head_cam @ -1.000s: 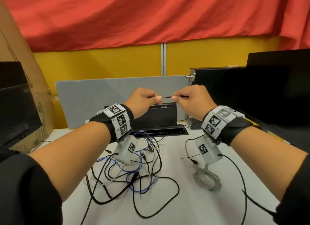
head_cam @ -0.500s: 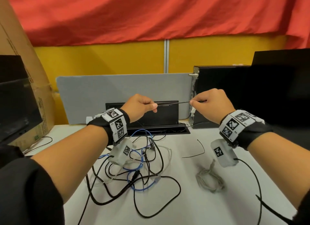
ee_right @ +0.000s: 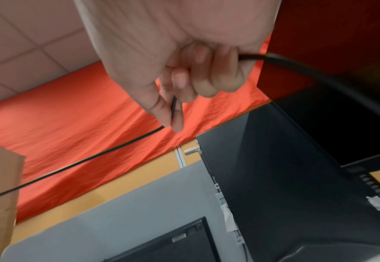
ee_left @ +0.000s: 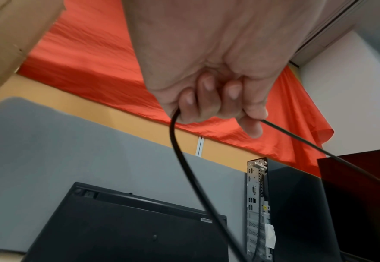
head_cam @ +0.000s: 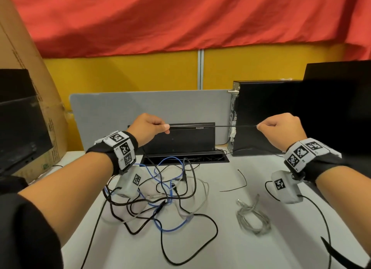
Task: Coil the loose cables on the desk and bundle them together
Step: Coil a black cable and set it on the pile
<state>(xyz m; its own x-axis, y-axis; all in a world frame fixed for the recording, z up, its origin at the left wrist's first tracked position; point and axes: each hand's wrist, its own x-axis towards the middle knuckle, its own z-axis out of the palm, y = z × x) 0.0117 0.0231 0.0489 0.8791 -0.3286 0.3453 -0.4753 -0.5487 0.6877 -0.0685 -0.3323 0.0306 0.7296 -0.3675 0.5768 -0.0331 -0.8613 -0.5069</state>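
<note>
Both grips are pinched on a black cable [head_cam: 202, 125], stretched taut above the desk [head_cam: 220, 238] between the left hand [head_cam: 149, 128] and right hand [head_cam: 281, 128], and the tangle [head_cam: 160, 192] below could be dragged along if snagged.

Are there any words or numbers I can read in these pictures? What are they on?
No words or numbers can be read.
Cardboard box: dark print down its side, too blurred to read.
Wrist bands: black and white square patterns, not letters.
Small label on the back of the black monitor: too small to read.
Yellow sticker on the computer's back panel: too small to read.
</note>
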